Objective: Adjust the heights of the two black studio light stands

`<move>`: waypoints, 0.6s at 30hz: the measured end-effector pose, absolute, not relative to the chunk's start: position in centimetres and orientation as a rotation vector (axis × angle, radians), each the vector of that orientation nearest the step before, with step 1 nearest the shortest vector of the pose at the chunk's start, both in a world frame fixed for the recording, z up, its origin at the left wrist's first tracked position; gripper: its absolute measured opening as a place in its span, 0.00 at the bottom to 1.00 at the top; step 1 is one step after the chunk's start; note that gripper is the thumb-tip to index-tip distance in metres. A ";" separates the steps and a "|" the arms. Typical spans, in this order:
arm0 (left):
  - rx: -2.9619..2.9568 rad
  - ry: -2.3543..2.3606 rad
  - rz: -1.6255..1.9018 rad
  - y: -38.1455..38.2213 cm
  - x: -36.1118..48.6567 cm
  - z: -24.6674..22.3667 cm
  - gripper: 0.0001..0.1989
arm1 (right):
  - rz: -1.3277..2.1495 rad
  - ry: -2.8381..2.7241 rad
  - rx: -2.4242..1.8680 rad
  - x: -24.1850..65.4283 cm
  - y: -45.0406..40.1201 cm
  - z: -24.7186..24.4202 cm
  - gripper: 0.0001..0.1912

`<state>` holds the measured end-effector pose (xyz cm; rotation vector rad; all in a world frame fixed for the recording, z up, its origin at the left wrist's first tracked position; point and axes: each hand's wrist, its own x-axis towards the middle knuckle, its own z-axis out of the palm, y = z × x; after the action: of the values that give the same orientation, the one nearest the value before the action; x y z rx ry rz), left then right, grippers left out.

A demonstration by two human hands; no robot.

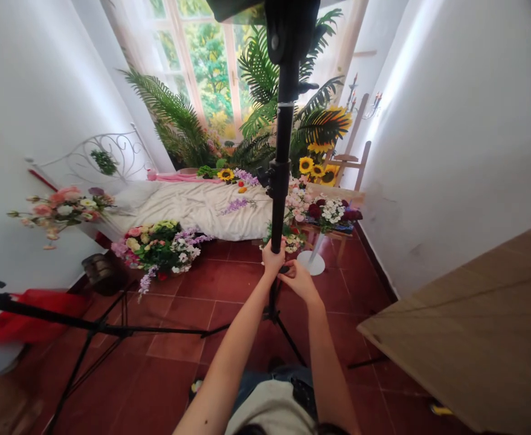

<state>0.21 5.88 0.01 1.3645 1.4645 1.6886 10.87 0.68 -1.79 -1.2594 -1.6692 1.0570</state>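
- left hand [273, 258] is wrapped right round the black pole [283, 139] of a light-stand-looking thing, grip closed on it, just under where the thicker tube ends
- right hand [302, 283] is just below and to the side, thumb and finger pinched on a little black knob [284, 269] that sticks out from the pole, so that grip is nearly closed too
- the pole stands upright right in front of the person, with thin legs [291, 338] spread on the red tile floor [179, 344] and something black [292, 27] up top, cut off by the edge of the view
- past the pole there's a bed [179, 202] with a cream blanket, some purple flowers [237, 206] lying on it
- big mixed bunch of flowers [163, 248] in front of the bed, plus sunflowers [305, 165] over by a wooden easel [361, 151]
- palm leaves [170, 112] in front of the window [208, 72]
- another black stand [97, 326] is off to the left, near a red cloth [43, 314]
- big brown board [473, 326] leaning in on the right
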 end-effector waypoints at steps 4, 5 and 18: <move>1.352 1.459 1.680 5.9 0.3 -0.3 0.12 | 0.961 -1.688 -1.332 11.2 0.4 -2.1 0.20; 1.349 1.453 1.678 6.0 0.3 -0.4 0.12 | 0.950 -1.670 -1.341 11.3 0.3 -2.0 0.22; 1.383 1.364 1.673 6.5 0.3 -0.8 0.09 | 0.903 -1.527 -1.329 12.9 0.9 -1.5 0.19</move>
<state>0.31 6.54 -0.76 1.3829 1.3641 1.6730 12.88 0.94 -1.46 -1.3294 -1.5269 0.9035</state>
